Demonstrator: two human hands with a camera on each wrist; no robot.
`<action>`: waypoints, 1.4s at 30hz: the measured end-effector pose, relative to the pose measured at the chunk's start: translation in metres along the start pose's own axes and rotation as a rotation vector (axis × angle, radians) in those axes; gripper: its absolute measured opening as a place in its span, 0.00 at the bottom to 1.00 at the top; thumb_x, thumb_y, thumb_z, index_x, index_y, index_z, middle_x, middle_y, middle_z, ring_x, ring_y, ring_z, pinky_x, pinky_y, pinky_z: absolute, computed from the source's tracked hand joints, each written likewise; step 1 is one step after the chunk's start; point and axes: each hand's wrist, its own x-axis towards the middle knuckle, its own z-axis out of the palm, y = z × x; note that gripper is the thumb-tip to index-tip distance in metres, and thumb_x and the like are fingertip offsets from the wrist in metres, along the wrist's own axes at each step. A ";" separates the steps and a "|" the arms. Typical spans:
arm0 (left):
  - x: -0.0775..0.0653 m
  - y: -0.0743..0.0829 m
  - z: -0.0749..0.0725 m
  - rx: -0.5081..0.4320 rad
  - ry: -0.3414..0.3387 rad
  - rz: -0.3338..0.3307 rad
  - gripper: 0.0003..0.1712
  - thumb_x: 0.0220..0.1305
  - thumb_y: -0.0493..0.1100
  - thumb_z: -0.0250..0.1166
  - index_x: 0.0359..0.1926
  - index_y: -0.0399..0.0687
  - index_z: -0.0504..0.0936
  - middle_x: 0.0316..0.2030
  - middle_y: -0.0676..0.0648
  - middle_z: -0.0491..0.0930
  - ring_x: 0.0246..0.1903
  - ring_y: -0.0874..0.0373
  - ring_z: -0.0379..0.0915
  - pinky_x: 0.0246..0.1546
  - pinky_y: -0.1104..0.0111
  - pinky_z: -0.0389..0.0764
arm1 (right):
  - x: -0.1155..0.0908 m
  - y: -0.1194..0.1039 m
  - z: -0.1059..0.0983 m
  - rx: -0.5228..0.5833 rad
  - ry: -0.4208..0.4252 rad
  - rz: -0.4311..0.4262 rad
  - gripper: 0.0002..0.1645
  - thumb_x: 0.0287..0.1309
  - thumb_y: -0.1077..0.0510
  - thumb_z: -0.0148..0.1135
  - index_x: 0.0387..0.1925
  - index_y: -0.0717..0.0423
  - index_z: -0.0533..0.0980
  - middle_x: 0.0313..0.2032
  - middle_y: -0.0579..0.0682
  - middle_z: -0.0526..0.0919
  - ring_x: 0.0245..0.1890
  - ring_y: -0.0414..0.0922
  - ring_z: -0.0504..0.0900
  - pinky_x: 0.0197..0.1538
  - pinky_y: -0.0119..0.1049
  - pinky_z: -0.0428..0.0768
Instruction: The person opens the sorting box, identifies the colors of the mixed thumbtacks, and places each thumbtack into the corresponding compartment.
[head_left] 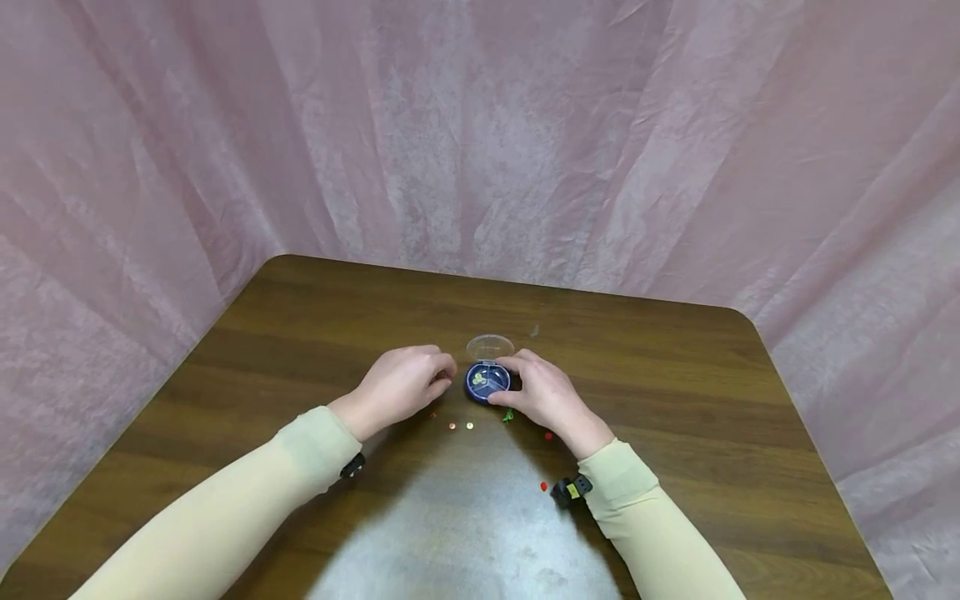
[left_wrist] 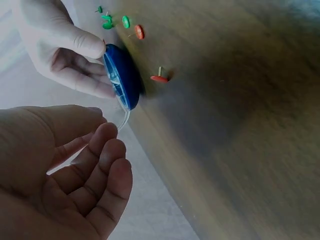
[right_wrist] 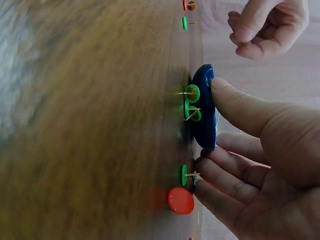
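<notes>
A small round blue case (head_left: 487, 382) stands on the wooden table, its clear lid (head_left: 491, 347) raised at the back. White dividers split its inside, and several yellowish tacks (head_left: 478, 378) lie in the left compartment. My right hand (head_left: 543, 392) holds the case by its right side, thumb at the front rim and fingers farther back. Left of the case hovers my left hand (head_left: 405, 379), its fingers bent and thumb close to the index finger. In the left wrist view its fingertips (left_wrist: 120, 175) overlap the lid's edge; I cannot tell whether a tack is between them.
Thumbtacks lie loose in front of the case: green ones (right_wrist: 192, 93) close by it, an orange one (left_wrist: 159, 78) and red ones (right_wrist: 180, 201) toward my right wrist. A small clear scrap (head_left: 535, 331) lies behind. Pink curtains (head_left: 480, 150) hang beyond the table's far edge.
</notes>
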 end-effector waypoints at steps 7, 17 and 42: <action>-0.011 0.003 0.000 0.050 -0.038 0.037 0.04 0.61 0.45 0.69 0.38 0.58 0.84 0.32 0.59 0.77 0.31 0.63 0.74 0.33 0.67 0.76 | -0.002 0.003 -0.002 -0.009 -0.003 0.015 0.38 0.50 0.39 0.74 0.62 0.49 0.78 0.47 0.45 0.81 0.46 0.45 0.80 0.50 0.39 0.74; -0.025 0.004 0.002 0.059 -0.043 0.092 0.06 0.56 0.42 0.71 0.33 0.58 0.82 0.28 0.59 0.74 0.28 0.60 0.74 0.28 0.65 0.75 | -0.001 0.002 0.001 -0.014 0.003 0.011 0.38 0.50 0.39 0.74 0.61 0.50 0.78 0.47 0.46 0.81 0.46 0.44 0.80 0.50 0.39 0.74; -0.033 0.001 0.015 0.030 -0.066 0.101 0.07 0.57 0.43 0.72 0.29 0.57 0.80 0.27 0.57 0.75 0.28 0.59 0.75 0.29 0.64 0.76 | -0.003 -0.002 0.004 -0.012 0.008 0.007 0.38 0.50 0.39 0.74 0.61 0.50 0.78 0.48 0.47 0.81 0.46 0.45 0.80 0.50 0.40 0.75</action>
